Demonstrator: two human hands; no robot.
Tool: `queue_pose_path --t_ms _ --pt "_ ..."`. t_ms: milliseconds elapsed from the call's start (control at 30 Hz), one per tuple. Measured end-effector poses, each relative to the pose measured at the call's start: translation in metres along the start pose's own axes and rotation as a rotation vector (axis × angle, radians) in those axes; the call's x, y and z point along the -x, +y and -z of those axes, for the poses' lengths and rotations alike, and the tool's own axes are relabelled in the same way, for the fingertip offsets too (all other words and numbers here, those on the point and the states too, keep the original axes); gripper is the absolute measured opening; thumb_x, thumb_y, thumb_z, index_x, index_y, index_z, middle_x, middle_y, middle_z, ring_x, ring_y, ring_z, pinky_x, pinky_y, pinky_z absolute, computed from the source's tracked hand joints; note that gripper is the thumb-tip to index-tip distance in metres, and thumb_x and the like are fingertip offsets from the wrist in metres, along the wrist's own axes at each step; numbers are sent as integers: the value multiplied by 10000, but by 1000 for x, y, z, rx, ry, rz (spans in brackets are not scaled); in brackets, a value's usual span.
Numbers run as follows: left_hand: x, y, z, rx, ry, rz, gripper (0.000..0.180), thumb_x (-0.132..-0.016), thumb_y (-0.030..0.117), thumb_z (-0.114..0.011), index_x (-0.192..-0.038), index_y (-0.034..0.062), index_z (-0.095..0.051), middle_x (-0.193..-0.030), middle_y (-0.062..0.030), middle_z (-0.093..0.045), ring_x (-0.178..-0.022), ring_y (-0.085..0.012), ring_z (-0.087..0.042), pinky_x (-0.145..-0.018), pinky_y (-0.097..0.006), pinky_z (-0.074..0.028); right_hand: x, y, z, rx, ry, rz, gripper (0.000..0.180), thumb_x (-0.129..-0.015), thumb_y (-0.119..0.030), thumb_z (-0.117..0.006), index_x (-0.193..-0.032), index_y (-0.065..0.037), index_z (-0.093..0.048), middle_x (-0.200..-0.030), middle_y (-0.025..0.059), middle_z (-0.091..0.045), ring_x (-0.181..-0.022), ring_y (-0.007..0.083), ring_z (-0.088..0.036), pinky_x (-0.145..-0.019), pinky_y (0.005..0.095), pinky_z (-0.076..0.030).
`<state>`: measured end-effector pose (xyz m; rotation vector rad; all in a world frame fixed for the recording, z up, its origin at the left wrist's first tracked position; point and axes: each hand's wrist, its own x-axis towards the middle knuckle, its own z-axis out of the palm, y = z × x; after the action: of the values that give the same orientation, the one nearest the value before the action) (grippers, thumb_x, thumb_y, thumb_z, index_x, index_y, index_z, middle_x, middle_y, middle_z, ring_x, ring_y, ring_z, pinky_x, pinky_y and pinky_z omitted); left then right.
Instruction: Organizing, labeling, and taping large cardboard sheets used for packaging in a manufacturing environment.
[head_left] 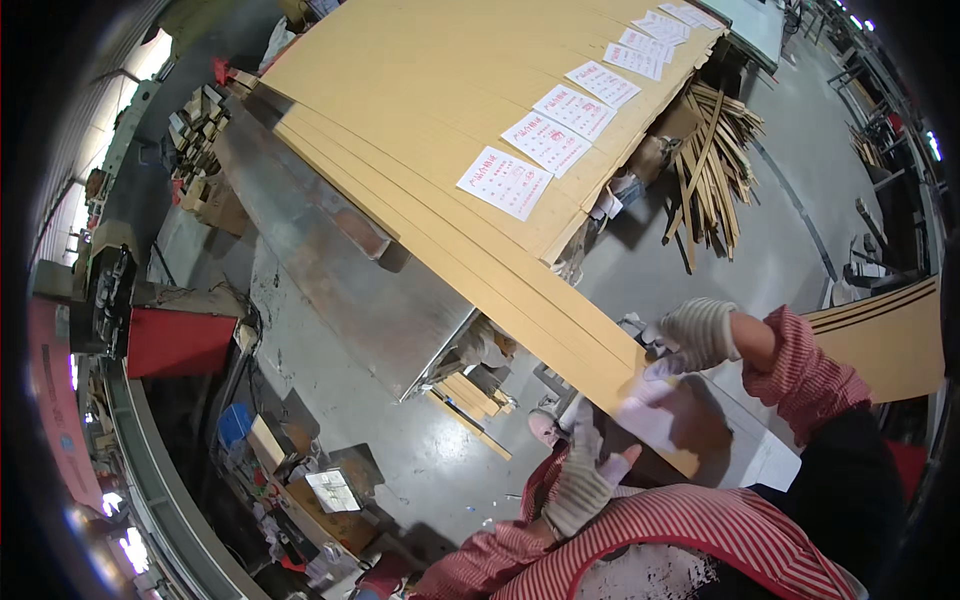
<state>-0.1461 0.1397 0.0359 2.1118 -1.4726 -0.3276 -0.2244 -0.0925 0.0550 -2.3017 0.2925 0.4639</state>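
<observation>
Machinery (pixel 60 400) in pink curves along the far left, with a greenish rail (pixel 155 490) to its right and a red box (pixel 183 342) above. A blue bin (pixel 235 425) sits near the lower left among mixed clutter, and wood offcuts (pixel 200 125) are heaped near the upper left. Next comes a grey metal table (pixel 340 280), its near corner over the grey floor (pixel 420 470). Across the upper middle lies a broad stack of tan boards (pixel 400 110); the lower ones jut out in steps toward the person, reaching down to the hands. White labels (pixel 505 183) with red print run in a row along the stack's right edge, some overlapping at the far end.

The left hand (pixel 580 490), in a knitted glove, is just beside the near end of the boards, thumb spread from the fingers; whether it grips anything cannot be told. Below it spreads a red-and-white striped apron (pixel 690 540). The right hand (pixel 695 335), also gloved, is bent over the boards' near right corner, above a pale blur; its fingers are too smeared to show whether they are clamped.

Beyond the stack's right edge, wood strips (pixel 712 165) lie in a loose pile. A tan panel (pixel 885 340) with dark lines stands at the far right.
</observation>
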Motion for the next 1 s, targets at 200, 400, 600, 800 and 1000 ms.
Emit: queue_pose_path --t_ms 200,400,600,800,1000 --pt "-53 -10 62 1145 491 411 295 -727 35 -692 -946 46 -495 -806 -28 -544 -690 -88 -504 -606 -235 -431 -48 -86 23 -563 -215 605 732 -736 -427 -670 -1276 -38 -366 -946 112 -577 -846 217 -580 -720 315 -451" --pt "-30 -96 -5 1028 274 696 91 -774 75 -652 -773 47 -566 -656 5 -560 -588 -63 -479 -558 -225 -415 -123 80 26 -163 -452 -115 622 -712 -366 -699 -1190 -26 -491 -1019 165 -603 -982 220 -562 -835 310 -441" --pt "-26 -143 -121 1931 -202 765 480 -774 518 -590 -1024 112 -530 -677 9 -526 -462 -75 -432 -365 -220 -307 -110 103 -89 -985 422 374 510 -805 -413 -605 -1141 -38 -526 -1005 110 -610 -946 178 -552 -799 306 -443" --pt "-16 -166 -86 1017 -33 636 366 -811 440 -579 -754 79 -567 -580 14 -516 -418 -62 -445 -340 -223 -315 -71 -81 -58 421 386 -155 839 -709 -378 -660 -1327 15 -250 -1309 267 -313 -1195 350 -366 -985 380 -307" --pt "-82 -77 10 1004 160 325 247 -816 238 -570 -876 7 -638 -629 -54 -610 -559 -138 -587 -509 -242 -454 -73 -48 -70 166 437 -234 936 -648 -330 -698 -1332 49 -184 -1332 298 -231 -1227 396 -295 -1008 388 -281"
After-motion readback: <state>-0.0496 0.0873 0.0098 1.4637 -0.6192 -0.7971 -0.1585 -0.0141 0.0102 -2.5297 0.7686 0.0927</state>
